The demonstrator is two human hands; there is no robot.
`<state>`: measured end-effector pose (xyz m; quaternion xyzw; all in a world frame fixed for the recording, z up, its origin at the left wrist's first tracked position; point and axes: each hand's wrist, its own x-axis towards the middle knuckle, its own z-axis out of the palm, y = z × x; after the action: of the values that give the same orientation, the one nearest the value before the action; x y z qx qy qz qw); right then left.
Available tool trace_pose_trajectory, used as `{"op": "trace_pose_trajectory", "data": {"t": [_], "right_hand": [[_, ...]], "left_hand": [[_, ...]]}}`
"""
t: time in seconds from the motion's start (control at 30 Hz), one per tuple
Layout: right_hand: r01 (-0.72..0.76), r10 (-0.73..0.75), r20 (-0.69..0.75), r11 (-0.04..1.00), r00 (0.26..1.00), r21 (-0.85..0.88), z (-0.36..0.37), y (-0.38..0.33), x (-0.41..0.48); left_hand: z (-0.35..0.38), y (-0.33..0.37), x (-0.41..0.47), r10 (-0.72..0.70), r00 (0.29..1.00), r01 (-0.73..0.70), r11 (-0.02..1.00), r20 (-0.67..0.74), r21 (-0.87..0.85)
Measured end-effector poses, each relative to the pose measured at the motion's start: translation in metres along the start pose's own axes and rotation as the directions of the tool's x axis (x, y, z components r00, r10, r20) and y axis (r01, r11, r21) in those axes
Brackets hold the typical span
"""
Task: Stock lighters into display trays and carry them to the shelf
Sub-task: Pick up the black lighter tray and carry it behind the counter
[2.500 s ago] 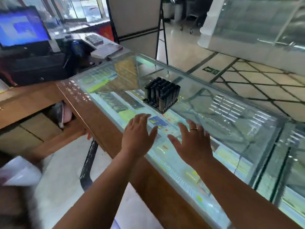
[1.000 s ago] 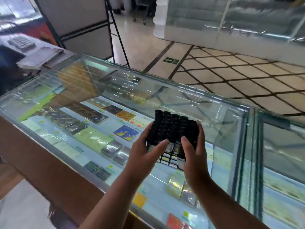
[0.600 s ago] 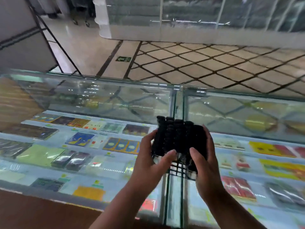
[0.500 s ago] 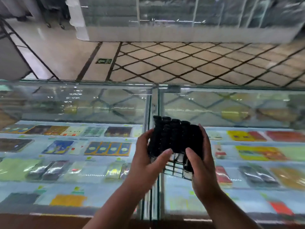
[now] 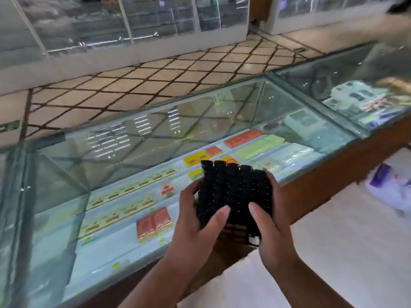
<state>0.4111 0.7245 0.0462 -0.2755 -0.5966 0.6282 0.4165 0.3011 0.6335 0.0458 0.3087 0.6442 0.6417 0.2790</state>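
Black lighters (image 5: 233, 190), standing packed in rows, fill a display tray (image 5: 252, 238). Only a small part of the tray's gridded base shows under the near row. In the head view both hands hold this block up in front of the person, over the near wooden edge (image 5: 333, 174) of a glass counter (image 5: 133, 152).

The left hand (image 5: 193, 221) clamps the block's left side, its fingers curled round the far left corner and its thumb (image 5: 219, 216) pressed across the near face of the lighters. The right hand (image 5: 275, 218) grips the right side in the same way. Its thumb (image 5: 258, 210) lies on the near face close to the left thumb, and its fingers are mostly hidden behind the block. The two thumbs are near each other but apart.

Under the glass top lie flat packs in rows:
- a red pair (image 5: 153, 221) just left of the left hand
- a yellow pack (image 5: 195, 157) beyond the lighters
- pale green boxes (image 5: 260, 145) to the right of the yellow pack

A second glass case (image 5: 355, 90) joins the counter at the right, and its contents are too blurred to name. Beyond the counter a tan tiled floor (image 5: 155, 81) with dark diagonal lines runs to a wall of glass cabinets (image 5: 111, 23). On the pale floor at the right edge sits a white and purple bag (image 5: 391, 187), smeared by blur.
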Motion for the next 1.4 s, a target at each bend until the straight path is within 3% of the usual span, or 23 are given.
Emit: {"op": "trace_pose_trajectory", "data": {"t": [0.3,0.47,0.7,1.23,1.4], "right_hand": [[0.041,-0.066,-0.306,0.995,0.95,-0.087,-0.222,-0.032,0.026],[0.032,-0.081,-0.479,0.993,0.874,-0.11,-0.315,-0.045,0.033],[-0.005,-0.099,-0.662,0.988,0.743,-0.154,-0.435,-0.052,0.06],[-0.027,-0.206,-0.892,0.971,0.404,-0.236,-0.705,-0.077,0.219],[-0.025,-0.238,-0.901,0.964,0.362,-0.265,-0.791,-0.08,0.251]], "left_hand": [[0.231,0.011,0.029,0.026,0.948,-0.028,1.0,0.317,0.0],[0.336,0.013,0.048,0.048,0.869,-0.066,0.998,0.493,0.019],[0.482,0.016,0.081,0.019,0.741,0.002,1.0,0.671,-0.03],[0.833,0.029,0.229,-0.001,0.352,0.04,0.999,0.936,-0.014],[0.93,0.027,0.244,0.006,0.314,0.033,0.999,0.95,-0.017]]}}
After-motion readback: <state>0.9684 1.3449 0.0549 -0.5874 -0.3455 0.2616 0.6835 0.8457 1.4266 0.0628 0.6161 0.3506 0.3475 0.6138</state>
